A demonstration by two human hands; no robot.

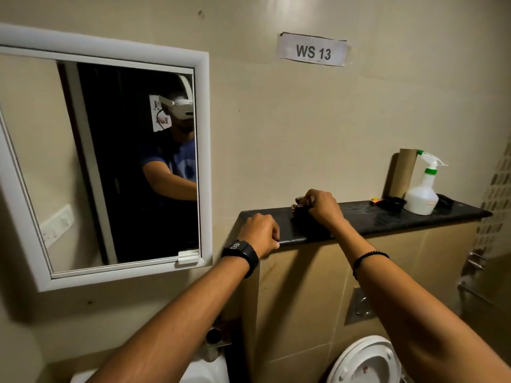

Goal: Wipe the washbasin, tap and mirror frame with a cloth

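Observation:
A dark cloth (pixel 301 217) lies bunched on the black stone ledge (pixel 373 217), and my right hand (pixel 323 208) is closed over it. My left hand (pixel 260 230) rests with curled fingers on the ledge's left front edge, holding nothing I can see; a black watch is on its wrist. The white-framed mirror (pixel 203 150) hangs on the wall to the left. A sliver of the white washbasin (pixel 213 369) shows at the bottom, under my left forearm. A metal tap part (pixel 214 334) shows just above the basin, mostly hidden.
A white spray bottle (pixel 421 194) with green trim, a cardboard tube (pixel 402 172) and a small black dish (pixel 394 203) stand at the ledge's right end. A white toilet lid (pixel 365 360) is at the bottom right, a steel flush plate (pixel 359 305) above it. A paper label (pixel 313 49) reads WS 13.

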